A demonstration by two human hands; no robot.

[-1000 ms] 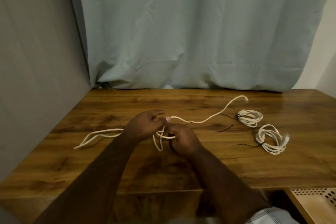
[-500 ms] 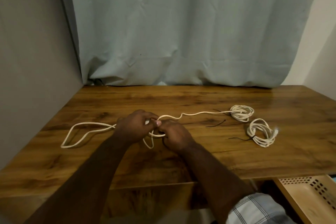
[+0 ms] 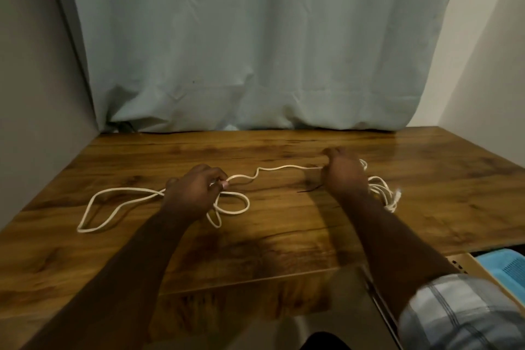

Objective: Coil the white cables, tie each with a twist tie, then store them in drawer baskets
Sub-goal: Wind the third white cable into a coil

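Your left hand (image 3: 196, 193) pinches the loose white cable (image 3: 272, 169) mid-table above small loops; your right hand (image 3: 345, 176) grips its far stretch. It looks light and floppy, so hold the loops' crossing.

Pale curtain (image 3: 255, 51) behind wooden table (image 3: 284, 236).

Table's (image 3: 284, 250) near half open — cable (image 3: 119, 193) loops left.
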